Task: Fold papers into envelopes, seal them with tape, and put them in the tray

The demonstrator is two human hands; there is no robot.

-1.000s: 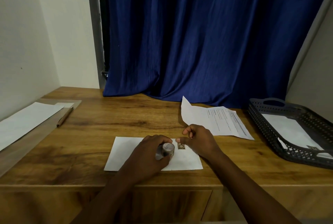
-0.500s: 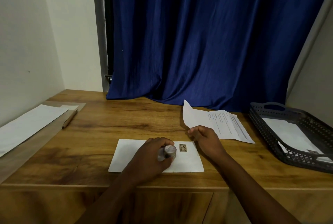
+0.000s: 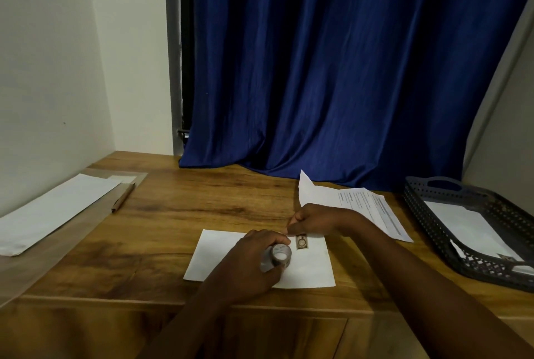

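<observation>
Woodgrain desk (image 3: 179, 214): L hand (image 3: 248, 266) grips round tape roll (image 3: 278, 254), R hand (image 3: 315, 220) curled, pinch unclear.

Wood-grain desk (image 3: 202, 208) showing a satin sheen, matt white paper envelope (image 3: 231, 254), perforated grey plastic tray (image 3: 427, 208), blue cloth curtain (image 3: 332, 69) hanging in soft folds, glossy tape roll (image 3: 277, 256)

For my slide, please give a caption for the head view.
Left hand grips tape roll over folded envelope; right hand pinches its edge.
</observation>
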